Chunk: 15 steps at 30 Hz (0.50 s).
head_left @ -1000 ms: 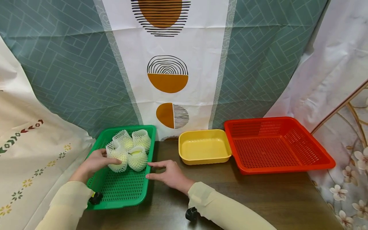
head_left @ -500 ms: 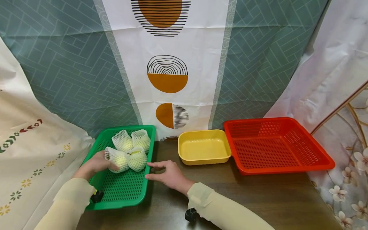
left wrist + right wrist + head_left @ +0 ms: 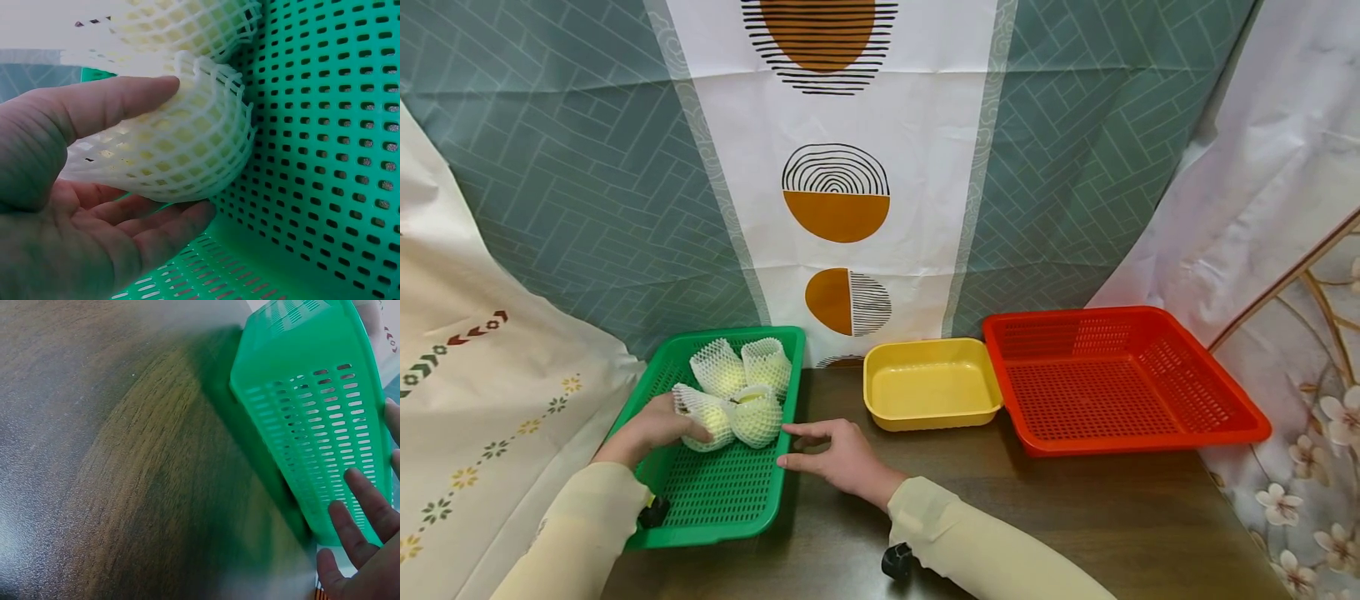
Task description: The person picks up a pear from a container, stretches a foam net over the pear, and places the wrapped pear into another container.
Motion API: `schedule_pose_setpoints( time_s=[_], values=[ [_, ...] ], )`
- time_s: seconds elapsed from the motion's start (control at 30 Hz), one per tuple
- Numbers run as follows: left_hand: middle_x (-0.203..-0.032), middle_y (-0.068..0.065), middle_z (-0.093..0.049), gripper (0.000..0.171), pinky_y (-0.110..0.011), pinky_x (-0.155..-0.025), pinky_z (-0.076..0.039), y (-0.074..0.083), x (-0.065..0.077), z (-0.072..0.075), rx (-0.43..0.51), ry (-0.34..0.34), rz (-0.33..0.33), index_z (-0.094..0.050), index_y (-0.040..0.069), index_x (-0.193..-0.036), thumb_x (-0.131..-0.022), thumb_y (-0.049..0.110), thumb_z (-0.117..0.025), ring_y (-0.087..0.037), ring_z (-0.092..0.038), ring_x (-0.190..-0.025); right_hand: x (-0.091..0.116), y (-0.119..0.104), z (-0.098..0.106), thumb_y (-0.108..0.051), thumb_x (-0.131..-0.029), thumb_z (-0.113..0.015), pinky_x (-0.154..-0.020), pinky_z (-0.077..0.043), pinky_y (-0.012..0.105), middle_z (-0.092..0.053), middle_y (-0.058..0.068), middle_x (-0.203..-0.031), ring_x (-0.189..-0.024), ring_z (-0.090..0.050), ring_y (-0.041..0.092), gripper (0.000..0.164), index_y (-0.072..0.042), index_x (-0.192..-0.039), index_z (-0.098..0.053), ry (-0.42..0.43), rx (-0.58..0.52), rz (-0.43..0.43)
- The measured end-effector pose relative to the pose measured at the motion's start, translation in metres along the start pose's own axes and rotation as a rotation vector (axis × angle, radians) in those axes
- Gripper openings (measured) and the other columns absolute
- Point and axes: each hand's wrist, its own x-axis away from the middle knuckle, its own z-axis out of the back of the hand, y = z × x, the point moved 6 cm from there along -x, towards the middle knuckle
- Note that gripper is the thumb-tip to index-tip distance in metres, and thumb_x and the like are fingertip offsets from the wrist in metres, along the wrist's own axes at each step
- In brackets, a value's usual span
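In the head view, a green basket at the left holds several pale yellow-green fruits in white foam nets. My left hand grips the nearest-left netted fruit. In the left wrist view its thumb presses the top of the net while the fingers curl underneath, close to the perforated basket floor. Another netted fruit lies against it, with two more netted fruits behind. My right hand is at the basket's right side, fingers extended toward the rim. The right wrist view has its fingertips along the slotted outer wall.
A yellow tray stands at the middle back of the dark wooden table. Beside it on the right is a red basket, its left rim touching or overlapping the tray's edge. Patterned cloths hang behind and at both sides.
The fruit in my left hand has tipped over toward the left, its net's open end now facing the palm, and the thumb has come down its near side. The right hand has stayed put.
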Motion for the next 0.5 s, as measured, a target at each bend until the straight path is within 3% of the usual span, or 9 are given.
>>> schedule_pose_setpoints(
  time_s=[0.17, 0.37, 0.5],
  values=[
    [-0.141, -0.028, -0.031, 0.095, -0.051, -0.091, -0.047, 0.000, -0.001, -0.003, 0.088, -0.023, -0.018, -0.019, -0.007, -0.143, -0.076, 0.026, -0.077, -0.041, -0.043, -0.122, 0.000, 0.000, -0.001, -0.048, -0.075, -0.073, -0.072, -0.051, 0.021, -0.066, -0.017, -0.110, -0.104, -0.061, 0.015, 0.042, -0.048, -0.115, -0.060, -0.008, -0.007, 0.001],
    [-0.150, -0.034, -0.002, 0.116, -0.058, -0.094, -0.042, 0.001, 0.004, 0.004, 0.060, -0.029, 0.028, 0.008, -0.008, -0.145, -0.078, 0.036, -0.074, -0.052, -0.021, -0.133, 0.000, 0.000, -0.001, -0.047, -0.076, -0.072, -0.069, -0.051, 0.022, -0.066, -0.016, -0.110, -0.103, -0.062, 0.015, 0.041, -0.047, -0.115, -0.060, -0.011, -0.012, 0.002],
    [-0.149, -0.036, 0.006, 0.122, -0.058, -0.093, -0.042, -0.002, 0.008, 0.010, 0.040, -0.017, 0.051, 0.015, -0.007, -0.144, -0.077, 0.044, -0.073, -0.053, -0.019, -0.132, 0.000, -0.001, 0.000, -0.047, -0.076, -0.073, -0.069, -0.051, 0.021, -0.067, -0.014, -0.109, -0.103, -0.062, 0.017, 0.041, -0.047, -0.115, -0.060, -0.013, -0.005, 0.008]
  ],
)
